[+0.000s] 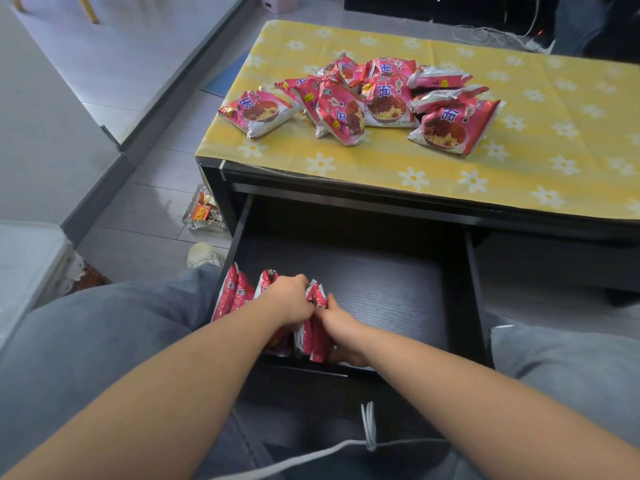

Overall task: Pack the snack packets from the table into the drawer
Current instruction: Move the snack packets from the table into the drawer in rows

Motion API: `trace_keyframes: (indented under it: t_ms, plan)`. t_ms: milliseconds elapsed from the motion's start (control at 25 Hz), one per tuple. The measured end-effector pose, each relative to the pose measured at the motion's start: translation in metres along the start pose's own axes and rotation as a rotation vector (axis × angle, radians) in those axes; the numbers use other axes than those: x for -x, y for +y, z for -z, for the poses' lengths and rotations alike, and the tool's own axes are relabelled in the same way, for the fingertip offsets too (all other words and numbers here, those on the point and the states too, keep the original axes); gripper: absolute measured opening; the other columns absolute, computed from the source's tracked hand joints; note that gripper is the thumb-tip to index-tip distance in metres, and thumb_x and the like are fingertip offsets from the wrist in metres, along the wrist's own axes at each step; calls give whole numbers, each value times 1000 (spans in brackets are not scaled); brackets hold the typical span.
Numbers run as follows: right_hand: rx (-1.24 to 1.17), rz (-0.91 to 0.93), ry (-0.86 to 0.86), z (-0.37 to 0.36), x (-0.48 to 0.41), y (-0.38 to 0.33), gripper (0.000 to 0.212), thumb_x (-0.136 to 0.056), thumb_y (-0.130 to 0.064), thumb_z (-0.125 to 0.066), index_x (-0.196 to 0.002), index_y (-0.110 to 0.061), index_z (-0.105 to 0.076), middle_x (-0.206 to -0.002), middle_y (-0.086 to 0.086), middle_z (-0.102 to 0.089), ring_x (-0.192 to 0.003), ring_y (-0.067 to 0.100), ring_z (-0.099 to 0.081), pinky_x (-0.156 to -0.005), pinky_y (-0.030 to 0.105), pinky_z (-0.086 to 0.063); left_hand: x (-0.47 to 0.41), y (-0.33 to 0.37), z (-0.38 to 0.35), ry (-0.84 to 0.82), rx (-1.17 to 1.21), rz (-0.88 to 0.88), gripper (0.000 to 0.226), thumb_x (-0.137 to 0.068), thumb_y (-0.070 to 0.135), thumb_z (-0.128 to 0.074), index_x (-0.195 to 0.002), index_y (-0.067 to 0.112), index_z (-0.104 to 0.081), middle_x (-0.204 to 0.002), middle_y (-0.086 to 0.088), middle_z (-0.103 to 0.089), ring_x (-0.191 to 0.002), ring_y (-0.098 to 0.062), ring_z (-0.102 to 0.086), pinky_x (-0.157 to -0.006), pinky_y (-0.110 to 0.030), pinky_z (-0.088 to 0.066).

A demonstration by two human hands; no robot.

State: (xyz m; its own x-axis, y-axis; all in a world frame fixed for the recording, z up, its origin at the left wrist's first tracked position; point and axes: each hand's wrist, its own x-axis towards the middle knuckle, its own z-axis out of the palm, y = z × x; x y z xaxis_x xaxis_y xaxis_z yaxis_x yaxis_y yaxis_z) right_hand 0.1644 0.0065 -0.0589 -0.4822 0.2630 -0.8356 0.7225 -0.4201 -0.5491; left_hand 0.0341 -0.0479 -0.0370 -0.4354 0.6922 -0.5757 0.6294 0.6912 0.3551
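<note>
Packet (317, 323) stands on edge between both hands' grip in drawer (398, 282).

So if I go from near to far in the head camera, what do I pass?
Left hand and right hand on the packets in the drawer → bare drawer floor → yellow tablecloth → pile of packets.

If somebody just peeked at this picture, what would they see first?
Probably the heap of bright pink snack packets on the yellow flowery tablecloth at the far side. Next, the open black drawer below it, where the left hand and the right hand are holding packets standing on edge in its near left corner.
</note>
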Motion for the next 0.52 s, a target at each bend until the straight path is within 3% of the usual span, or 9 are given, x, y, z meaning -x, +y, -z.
trace_keyframes:
  t_ms: [80,200,280,400,520]
  plan:
    - [64,4,19,-12,-5,-1,101,-94,-54,-57,-157,-45,22,-170,6,-23,-132,37,-57,-107,59,-49,-1,-2,3,56,-46,16,45,-97,27,-60,-139,12,-57,-121,-13,-70,-107,-29,-69,-83,-34,-55]
    - [324,-21,94,-20,-14,-5,126,-88,-40,-73,-152,-33,36,-171,12,15,-156,42,-15,-122,55,-28,-4,-3,7,212,-75,29,37,-100,44,-56,-110,13,-73,-94,-7,-74,-88,-24,-70,-74,-31,-52]
    - [467,-30,125,-23,-14,-7,137,-83,-37,-79,-150,-28,40,-170,14,19,-157,41,-9,-122,53,-25,-6,-2,6,248,-86,33,38,-99,48,-57,-92,15,-75,-75,-1,-69,-69,-17,-65,-61,-28,-46]
    - [532,-10,125,-26,-14,-8,143,-80,-37,-83,-148,-25,42,-169,13,24,-158,38,-7,-118,47,-30,-8,-4,5,264,-15,7,33,-93,54,-63,-103,23,-71,-89,4,-72,-80,-15,-66,-66,-29,-46]
    - [535,22,118,-24,-14,-4,144,-81,-33,-84,-148,-23,43,-168,13,29,-159,34,5,-123,48,-22,-9,-2,5,255,-46,-47,27,-92,52,-65,-104,29,-72,-95,8,-71,-83,-11,-63,-63,-28,-43]
